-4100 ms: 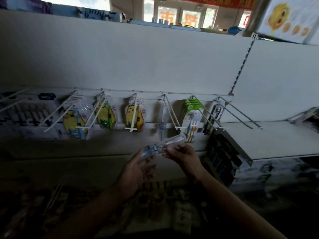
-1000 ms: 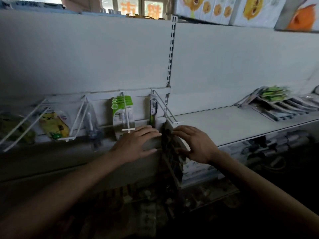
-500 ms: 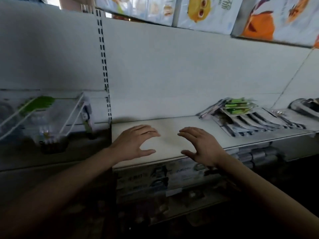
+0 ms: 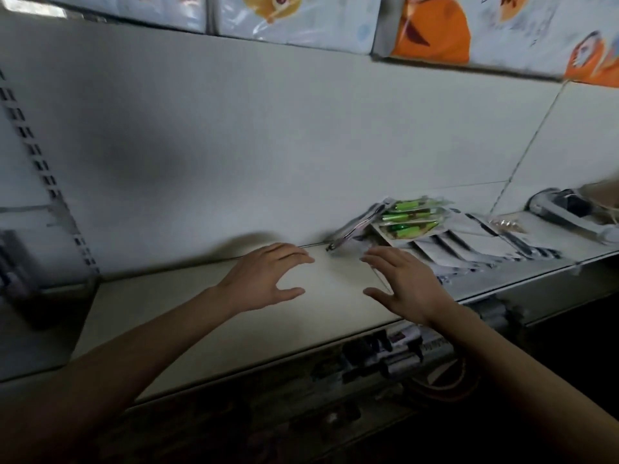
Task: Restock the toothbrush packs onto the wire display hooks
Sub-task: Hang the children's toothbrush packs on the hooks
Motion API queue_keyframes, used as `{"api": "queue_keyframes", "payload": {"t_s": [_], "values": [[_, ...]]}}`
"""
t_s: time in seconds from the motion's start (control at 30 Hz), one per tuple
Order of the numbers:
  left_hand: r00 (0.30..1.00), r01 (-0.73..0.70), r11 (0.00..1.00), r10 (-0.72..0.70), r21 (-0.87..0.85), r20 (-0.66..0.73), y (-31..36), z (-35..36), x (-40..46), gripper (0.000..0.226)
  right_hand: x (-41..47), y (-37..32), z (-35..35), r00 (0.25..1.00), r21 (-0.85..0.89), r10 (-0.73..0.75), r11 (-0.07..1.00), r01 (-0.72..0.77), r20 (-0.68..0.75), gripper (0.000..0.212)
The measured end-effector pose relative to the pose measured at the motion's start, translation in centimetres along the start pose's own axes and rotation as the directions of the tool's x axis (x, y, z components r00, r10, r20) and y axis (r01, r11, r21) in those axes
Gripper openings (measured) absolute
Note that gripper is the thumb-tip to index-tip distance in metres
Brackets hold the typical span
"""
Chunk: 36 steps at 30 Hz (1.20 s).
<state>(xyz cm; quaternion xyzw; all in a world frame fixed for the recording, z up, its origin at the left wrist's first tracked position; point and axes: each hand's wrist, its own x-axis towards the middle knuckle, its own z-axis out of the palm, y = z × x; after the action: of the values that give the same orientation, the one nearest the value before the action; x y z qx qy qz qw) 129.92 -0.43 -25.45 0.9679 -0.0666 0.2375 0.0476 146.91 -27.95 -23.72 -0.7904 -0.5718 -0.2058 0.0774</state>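
Both hands hover, palms down, over a white shelf. My left hand has spread fingers and holds nothing. My right hand is likewise spread and empty, its fingertips close to a fanned pile of toothbrush packs lying flat on the shelf to the right. On top of that pile sit packs with green brushes. The wire display hooks are out of view at the left; only a dark blurred shape shows there.
A slotted upright runs down the white back panel at left. Boxes with orange cartoon prints line the top. More goods lie at far right and on the dark lower shelf.
The view has swung right, away from the hooks, to the flat shelf. Both empty hands moved right with it and now sit closer to the pile of packs.
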Motion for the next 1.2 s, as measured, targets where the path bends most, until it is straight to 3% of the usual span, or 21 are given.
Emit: {"api": "queue_keyframes", "payload": {"t_s": [0.1,0.27,0.43,0.53,0.6,0.67,0.77,0.87,1.0,1.1,1.2], "values": [[0.999,0.04,0.999,-0.04,0.004,0.024,0.6,2.8,4.9,0.056,0.3,6.0,0.2,1.0,-0.009,0.006,1.0,-0.006,0.0,0.054],[0.965,0.262,0.963,-0.259,-0.07,0.049,2.1,8.1,12.1,0.066,1.2,15.5,0.1,0.995,-0.026,0.099,0.995,-0.098,0.024,0.056],[0.863,0.505,0.845,-0.495,-0.177,0.097,2.4,12.8,17.7,0.088,3.1,23.3,1.2,0.966,0.023,0.253,0.967,-0.255,0.046,0.053],[0.808,0.586,0.775,-0.581,-0.238,0.098,3.1,14.7,19.4,0.084,4.2,26.1,2.1,0.938,0.048,0.345,0.937,-0.346,0.042,0.049],[0.799,0.601,0.78,-0.595,-0.175,0.088,2.9,16.2,19.7,0.067,5.0,27.3,2.6,0.865,0.072,0.497,0.863,-0.501,0.065,0.051],[0.804,0.594,0.795,-0.59,-0.122,0.065,2.3,17.1,19.8,0.058,5.7,28.4,3.0,0.748,0.184,0.647,0.725,-0.664,0.15,0.054],[0.81,0.58,0.799,-0.587,-0.158,0.007,1.6,17.7,20.0,0.047,6.4,29.7,3.2,0.665,0.389,0.672,0.545,-0.742,0.327,0.062],[0.805,0.582,0.802,-0.591,-0.138,-0.043,1.5,17.7,19.9,0.04,6.8,30.4,3.6,0.671,0.597,0.663,0.404,-0.693,0.331,0.044],[0.799,0.576,0.783,-0.6,-0.235,-0.037,2.1,17.0,19.3,0.048,7.6,30.4,3.2,0.639,0.773,0.694,0.188,-0.605,0.332,0.026],[0.747,0.598,0.703,-0.663,-0.385,-0.051,3.5,15.2,19.8,0.034,8.0,29.8,2.5,0.616,0.859,0.724,0.062,-0.508,0.312,0.015],[0.685,0.572,0.583,-0.726,-0.578,-0.055,5.4,13.1,19.6,0.029,8.6,29.0,2.1,0.612,0.919,0.758,0.043,-0.393,0.226,0.01]]}}
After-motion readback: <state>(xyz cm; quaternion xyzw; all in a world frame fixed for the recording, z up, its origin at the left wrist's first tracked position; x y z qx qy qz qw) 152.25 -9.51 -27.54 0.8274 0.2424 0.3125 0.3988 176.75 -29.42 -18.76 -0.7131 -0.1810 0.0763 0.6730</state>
